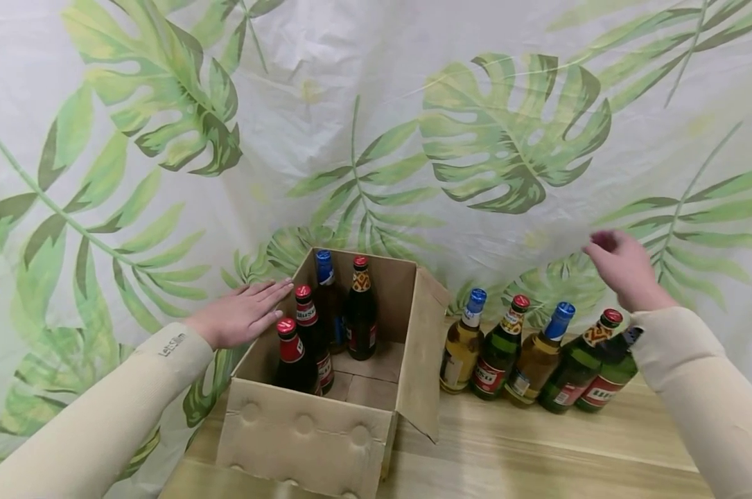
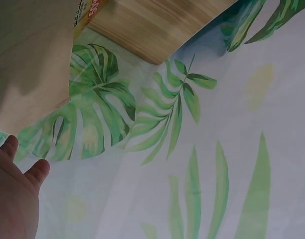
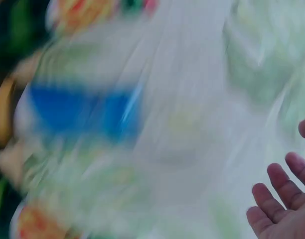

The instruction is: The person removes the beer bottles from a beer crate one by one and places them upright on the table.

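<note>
My left hand (image 1: 245,315) lies with straight fingers at the left rim of an open cardboard box (image 1: 307,423). In the left wrist view, part of that hand (image 2: 15,194) shows beside the box's wall (image 2: 33,59). Inside the box stand several beer bottles: two dark ones with red caps (image 1: 291,350) at the left, a blue-capped one (image 1: 326,277) and another red-capped one (image 1: 361,305) behind. My right hand (image 1: 628,270) is raised above the bottles on the right, fingers loosely bent and holding nothing. Its spread fingers (image 3: 287,186) appear in the right wrist view, where a blue bottle cap (image 3: 87,109) is blurred.
Right of the box, a row of several bottles stands on the wooden table (image 1: 494,450), among them a clear blue-capped one (image 1: 463,346) and a green red-capped one (image 1: 500,353). A box flap (image 1: 422,353) hangs outward towards them. A leaf-patterned sheet (image 1: 376,69) hangs behind.
</note>
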A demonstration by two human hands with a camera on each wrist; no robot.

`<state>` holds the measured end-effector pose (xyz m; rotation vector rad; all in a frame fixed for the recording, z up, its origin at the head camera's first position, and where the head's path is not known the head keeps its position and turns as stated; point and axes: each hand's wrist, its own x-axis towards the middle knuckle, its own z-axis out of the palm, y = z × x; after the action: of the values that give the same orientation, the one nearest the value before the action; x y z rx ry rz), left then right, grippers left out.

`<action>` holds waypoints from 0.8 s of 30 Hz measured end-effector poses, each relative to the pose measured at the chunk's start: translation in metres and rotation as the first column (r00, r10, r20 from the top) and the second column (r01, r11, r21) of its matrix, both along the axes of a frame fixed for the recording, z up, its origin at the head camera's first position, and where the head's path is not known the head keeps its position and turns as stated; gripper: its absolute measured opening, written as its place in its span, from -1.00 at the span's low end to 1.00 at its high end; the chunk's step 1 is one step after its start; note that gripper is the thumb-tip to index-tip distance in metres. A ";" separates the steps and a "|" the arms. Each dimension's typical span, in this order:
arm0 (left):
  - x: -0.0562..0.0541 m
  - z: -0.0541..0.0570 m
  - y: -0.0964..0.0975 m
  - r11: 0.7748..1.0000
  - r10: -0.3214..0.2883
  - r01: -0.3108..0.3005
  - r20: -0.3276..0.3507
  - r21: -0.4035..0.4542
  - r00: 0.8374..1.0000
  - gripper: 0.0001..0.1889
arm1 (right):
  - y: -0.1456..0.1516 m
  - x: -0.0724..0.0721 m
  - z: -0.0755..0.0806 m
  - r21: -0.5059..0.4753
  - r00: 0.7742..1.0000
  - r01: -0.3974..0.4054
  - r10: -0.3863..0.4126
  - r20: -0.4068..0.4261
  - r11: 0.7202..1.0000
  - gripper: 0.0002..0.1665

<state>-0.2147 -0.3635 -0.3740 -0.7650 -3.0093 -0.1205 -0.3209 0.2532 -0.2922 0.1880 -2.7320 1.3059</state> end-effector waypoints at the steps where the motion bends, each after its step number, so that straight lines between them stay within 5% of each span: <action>1: 0.000 0.000 -0.001 1.000 -0.001 0.001 -0.010 -0.006 1.000 -0.36 | -0.015 -0.001 0.007 0.004 0.999 -0.046 0.046 -0.008 0.999 -0.25; 8: 0.005 0.006 0.002 0.999 0.032 -0.031 0.032 -0.021 0.999 -0.36 | -0.123 0.003 0.032 0.031 0.955 -0.296 0.296 0.021 0.955 -0.28; 17: 0.008 0.005 0.006 0.998 0.056 -0.055 0.063 -0.016 0.996 -0.37 | -0.232 0.001 0.022 0.033 0.905 -0.425 0.425 -0.005 0.905 -0.34; 24: 0.006 0.008 0.008 0.999 0.048 -0.048 0.059 0.005 0.997 -0.38 | -0.290 0.000 0.013 0.020 0.859 -0.511 0.509 0.055 0.860 -0.33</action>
<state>-0.2090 -0.3559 -0.3664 -0.7001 -3.0787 -0.1540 -0.3208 -0.0363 -0.2795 0.9569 -2.8543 1.3778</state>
